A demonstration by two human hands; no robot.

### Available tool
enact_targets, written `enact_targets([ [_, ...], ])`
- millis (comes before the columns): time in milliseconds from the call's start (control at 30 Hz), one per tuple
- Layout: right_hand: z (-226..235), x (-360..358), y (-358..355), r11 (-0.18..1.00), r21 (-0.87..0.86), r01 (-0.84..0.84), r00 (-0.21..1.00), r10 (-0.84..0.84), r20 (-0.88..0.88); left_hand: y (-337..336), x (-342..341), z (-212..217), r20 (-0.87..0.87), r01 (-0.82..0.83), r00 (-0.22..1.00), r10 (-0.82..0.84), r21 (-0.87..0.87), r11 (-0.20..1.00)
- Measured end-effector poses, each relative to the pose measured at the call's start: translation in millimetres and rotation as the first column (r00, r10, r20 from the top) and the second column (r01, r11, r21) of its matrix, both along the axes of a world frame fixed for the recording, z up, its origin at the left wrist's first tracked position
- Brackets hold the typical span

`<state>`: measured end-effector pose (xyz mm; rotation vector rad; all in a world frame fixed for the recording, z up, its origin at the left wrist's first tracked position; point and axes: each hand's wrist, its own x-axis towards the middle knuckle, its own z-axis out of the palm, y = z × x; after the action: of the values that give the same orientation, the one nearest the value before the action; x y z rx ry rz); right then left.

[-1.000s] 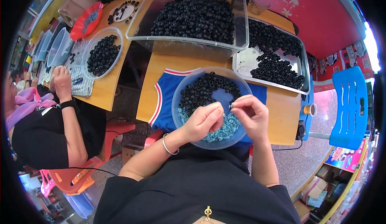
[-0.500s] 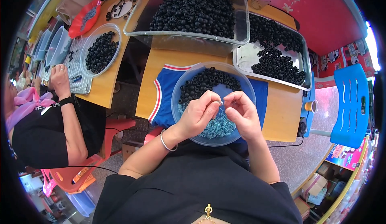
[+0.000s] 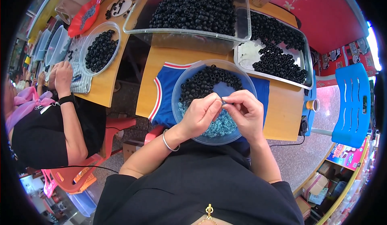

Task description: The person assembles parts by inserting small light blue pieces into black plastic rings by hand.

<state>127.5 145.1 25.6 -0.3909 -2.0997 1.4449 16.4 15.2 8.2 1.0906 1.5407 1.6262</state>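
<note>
Nearest of all, a black top [image 3: 193, 180] is seen, with a gold-coloured pendant [image 3: 209, 209] hung at the neckline. Just beyond, the left wrist is ringed by a silver bangle [image 3: 165, 142]. And here is the action: the left hand [image 3: 202, 113] and the right hand [image 3: 246, 114] are held fingertip to fingertip above the bowl! Thumb and forefinger are closed on each side, and between them a small dark piece [image 3: 223, 101] is pinched, too tiny for its kind to be told.

Beneath them, a round clear bowl [image 3: 222, 91] is shared by two heaps: glassy pale-blue bits [image 3: 219, 129] on the near side, black beads [image 3: 201, 81] on the far side. The bowl is set on a blue garment [image 3: 161, 100] edged in red and white, which is spread over a wooden table [image 3: 281, 118]. To the right, a blue slatted chair [image 3: 350, 104] is placed.

Over on the left, a co-worker's hand [image 3: 63, 77] is raised near a second bowl [image 3: 83, 55], also stocked with black beads.

Farther out, a shallow metal tray [image 3: 246, 55] is partly covered with black beads, and beside it a deep clear bin [image 3: 181, 31] is piled high with them. At far left, a red dish [image 3: 76, 25] is seen, greyish bits scattered along it.
</note>
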Motion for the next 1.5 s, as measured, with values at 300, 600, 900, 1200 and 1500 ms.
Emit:
enact_targets([
  [300, -1, 0, 5, 0.997, -0.044, -0.069, 0.996, 0.071, 0.052, 1, -2, -4, -0.004, -0.006, 1.000, 0.006, 0.009, 1.000],
  [600, -5, 2, 3, 0.936, -0.337, -0.105, 0.994, 0.102, -0.026, 3, -4, -8, -0.448, -0.094, 0.882, 0.145, 0.135, 0.986],
  [900, 1, 5, 11, 0.923, -0.385, 0.003, 1.000, -0.009, -0.013, -1, -6, -9, -0.289, -0.036, 0.956, 0.044, 0.034, 0.999],
  [1200, -4, 13, 21, 0.918, -0.393, 0.054, 0.998, -0.037, 0.051, 14, -10, -10, -0.562, -0.107, 0.826, 0.041, -0.085, 0.991],
  [1500, -6, 14, 24, 0.909, -0.412, 0.067, 0.998, -0.055, 0.040, 16, -29, -11, -0.713, -0.166, 0.701, 0.021, -0.135, 0.977],
])
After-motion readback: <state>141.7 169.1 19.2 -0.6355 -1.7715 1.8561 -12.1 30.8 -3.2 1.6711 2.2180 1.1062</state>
